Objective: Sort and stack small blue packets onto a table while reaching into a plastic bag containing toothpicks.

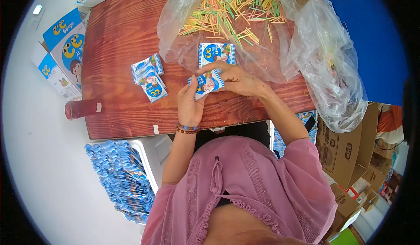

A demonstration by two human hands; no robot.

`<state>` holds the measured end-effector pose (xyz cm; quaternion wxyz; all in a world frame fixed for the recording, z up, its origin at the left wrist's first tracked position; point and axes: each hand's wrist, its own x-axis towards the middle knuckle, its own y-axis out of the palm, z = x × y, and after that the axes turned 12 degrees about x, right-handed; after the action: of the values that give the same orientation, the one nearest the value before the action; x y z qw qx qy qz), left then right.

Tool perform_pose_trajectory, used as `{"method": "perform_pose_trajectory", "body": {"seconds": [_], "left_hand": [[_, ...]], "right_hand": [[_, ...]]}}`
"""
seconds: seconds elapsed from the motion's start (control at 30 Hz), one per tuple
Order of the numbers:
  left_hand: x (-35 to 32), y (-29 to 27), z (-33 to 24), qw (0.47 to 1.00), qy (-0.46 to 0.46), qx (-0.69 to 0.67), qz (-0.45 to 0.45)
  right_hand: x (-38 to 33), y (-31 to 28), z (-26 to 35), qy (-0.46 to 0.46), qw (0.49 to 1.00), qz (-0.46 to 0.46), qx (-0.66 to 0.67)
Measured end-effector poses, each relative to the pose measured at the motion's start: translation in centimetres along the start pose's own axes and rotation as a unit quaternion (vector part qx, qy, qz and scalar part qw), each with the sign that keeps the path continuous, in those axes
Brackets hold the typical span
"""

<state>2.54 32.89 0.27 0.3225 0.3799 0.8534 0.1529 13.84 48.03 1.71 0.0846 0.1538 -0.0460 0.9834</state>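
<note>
Hidden: lower part of held packet (205, 84) behind left hand (189, 106)
Grip: left hand and right hand (238, 79) both clamped on that small blue-and-white packet, just above table edge
Packets: one more (216, 54) touching right fingertips; small pile (148, 75) to the left — same colours
Bag: clear plastic (183, 22), coloured sticks (232, 8) inside
Surface: reddish wooden table (118, 30); pale floor (39, 157)

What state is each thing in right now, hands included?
Left hand: grip shut on sachet, from below.
Right hand: grip shut on sachet, from above.
Sachet: held just above the table.
Second sachet: flat, on the bag.
Bag: open, sticks inside.
Sticks: loose heap.
Sachet pile: stacked, untouched.
Bottle: lying down.
</note>
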Motion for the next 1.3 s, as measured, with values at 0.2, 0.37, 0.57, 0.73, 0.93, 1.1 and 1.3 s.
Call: {"method": "perform_pose_trajectory", "body": {"seconds": [0.2,0.37,0.57,0.73,0.93,1.1,1.3], "left_hand": [[-0.5,-1.2,0.4,0.996,0.052,0.041,-0.056],[-1.7,-3.0,1.0,0.981,0.138,0.101,-0.093],[-2.8,-3.3,1.4,0.982,0.127,0.081,-0.117],[-2.7,-3.4,1.0,0.984,0.112,0.081,-0.111],[-2.5,-3.3,0.8,0.983,0.121,0.084,-0.110],[-2.6,-2.9,0.6,0.985,0.117,0.069,-0.111],[-2.9,-3.4,0.7,0.985,0.118,0.058,-0.114]], "right_hand": [[0.7,-4.3,0.3,0.142,0.988,0.029,0.059],[4.9,-12.2,-4.1,0.139,0.962,-0.221,-0.073],[7.6,-19.6,-7.7,0.163,0.842,-0.380,-0.346],[10.3,-19.3,-8.0,0.354,0.751,-0.377,-0.410],[13.3,-18.1,-7.0,0.413,0.728,-0.347,-0.423],[15.5,-18.8,-6.9,0.471,0.720,-0.313,-0.402],[14.7,-19.8,-9.5,0.444,0.712,-0.276,-0.468]]}}
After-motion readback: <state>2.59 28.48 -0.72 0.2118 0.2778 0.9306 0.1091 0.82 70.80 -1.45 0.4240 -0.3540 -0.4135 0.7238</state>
